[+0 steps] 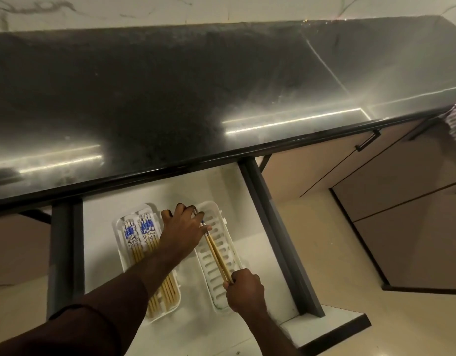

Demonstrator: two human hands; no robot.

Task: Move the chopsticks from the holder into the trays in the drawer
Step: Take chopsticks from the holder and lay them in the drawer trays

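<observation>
a long black countertop (170, 98) runs across the room under a pale marbled wall (221, 9), its polish catching streaks of light. just below its front edge the drawer (114, 253) stands pulled out, white inside with dark grey side rails, and beige cabinet fronts (375, 176) and pale floor lie to the drawer's right. two white slotted trays sit side by side in the drawer. the left tray (120, 227) is full of chopsticks (144, 235) with blue-and-white patterned tops (their bamboo tips point toward me). my left hand (183, 227) reaches over the gap between the trays, fingers curled down on the far end of a pair of chopsticks (218, 255) — my right hand (243, 286) pinches the near tips of that same pair. the pair lies lengthwise over the right tray (221, 227), along its left side. i cannot tell whether it touches the tray floor.
</observation>
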